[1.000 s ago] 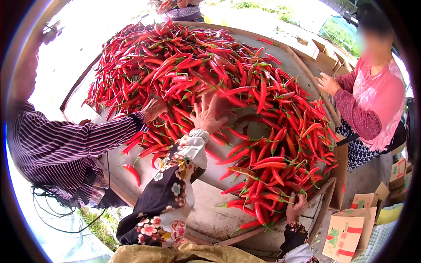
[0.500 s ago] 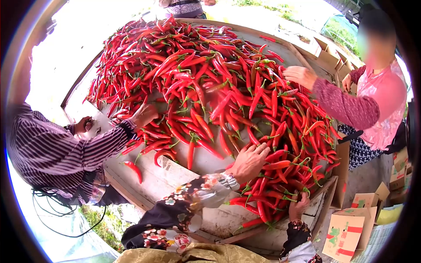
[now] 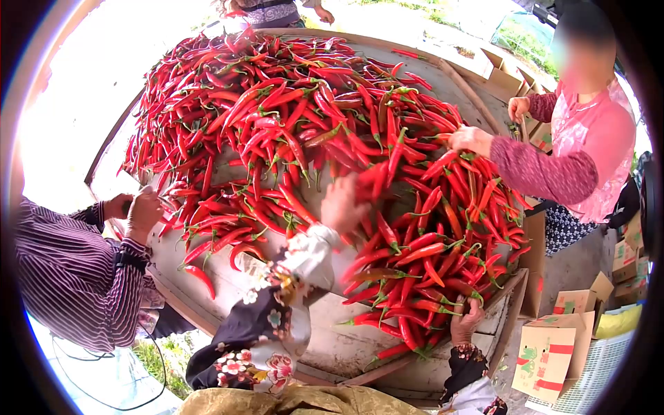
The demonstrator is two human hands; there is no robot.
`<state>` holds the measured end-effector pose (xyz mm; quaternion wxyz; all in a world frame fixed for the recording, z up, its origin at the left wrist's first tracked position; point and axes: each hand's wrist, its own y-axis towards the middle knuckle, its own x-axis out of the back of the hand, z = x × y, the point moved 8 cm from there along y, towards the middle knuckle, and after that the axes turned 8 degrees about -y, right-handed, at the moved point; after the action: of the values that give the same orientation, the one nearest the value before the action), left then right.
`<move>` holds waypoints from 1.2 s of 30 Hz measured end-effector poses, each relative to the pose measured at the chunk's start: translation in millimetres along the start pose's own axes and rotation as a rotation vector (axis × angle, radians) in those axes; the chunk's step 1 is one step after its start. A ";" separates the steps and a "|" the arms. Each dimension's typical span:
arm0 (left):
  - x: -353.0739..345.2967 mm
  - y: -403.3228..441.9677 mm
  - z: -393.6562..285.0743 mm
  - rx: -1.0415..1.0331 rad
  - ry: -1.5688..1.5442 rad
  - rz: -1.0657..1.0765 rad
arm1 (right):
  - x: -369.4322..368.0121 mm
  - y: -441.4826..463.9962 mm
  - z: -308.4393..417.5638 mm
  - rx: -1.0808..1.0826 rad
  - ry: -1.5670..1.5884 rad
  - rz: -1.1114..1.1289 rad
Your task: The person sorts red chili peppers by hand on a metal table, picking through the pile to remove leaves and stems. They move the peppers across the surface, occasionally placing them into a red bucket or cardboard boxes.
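Note:
A large heap of red chili peppers (image 3: 277, 117) with green stems covers much of a pale wooden table (image 3: 325, 328). My left hand (image 3: 344, 205), in a floral sleeve, is over the middle of the heap, smeared by motion. Blurred peppers (image 3: 372, 181) are right beside its fingers, and whether it grips them cannot be made out. Low on the right, my right hand (image 3: 467, 322) is at the table's near corner, its fingers closed round the stem end of a red chili pepper (image 3: 462, 286). More peppers lie against that hand.
Across to the right, a person in pink has a hand (image 3: 472, 140) on the peppers. On the left, a person in a striped sleeve (image 3: 124, 283) holds both hands near the heap. Another person stands at the far side. Cardboard boxes (image 3: 546, 356) are on the ground at right.
My left hand has moved forward and left, off the near right pile, and peppers beside it are blurred. My right hand has barely moved. The striped-sleeved person's hand has drawn back from the heap.

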<state>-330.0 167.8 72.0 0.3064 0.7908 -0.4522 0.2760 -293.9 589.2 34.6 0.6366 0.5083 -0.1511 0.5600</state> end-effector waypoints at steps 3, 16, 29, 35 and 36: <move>-23.4 -39.5 -70.6 -0.115 -0.028 0.041 | -0.4 -0.7 0.4 0.014 -0.038 -0.012; 28.0 -58.1 -89.5 -0.390 -0.162 -0.175 | -5.4 -1.9 -8.7 -0.011 0.027 0.018; -10.0 -2.8 19.2 0.000 0.027 0.117 | 1.1 1.4 -0.4 -0.016 0.028 -0.004; -7.9 -3.2 21.6 0.019 0.067 0.091 | 2.8 3.0 3.2 -0.014 0.036 -0.009; -2.4 -6.0 18.2 -0.002 0.020 0.011 | 3.0 3.4 4.5 -0.011 0.034 -0.009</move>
<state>-322.8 158.1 56.9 0.3101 0.7852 -0.4539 0.2851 -294.2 586.7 40.5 0.6443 0.4961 -0.1409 0.5647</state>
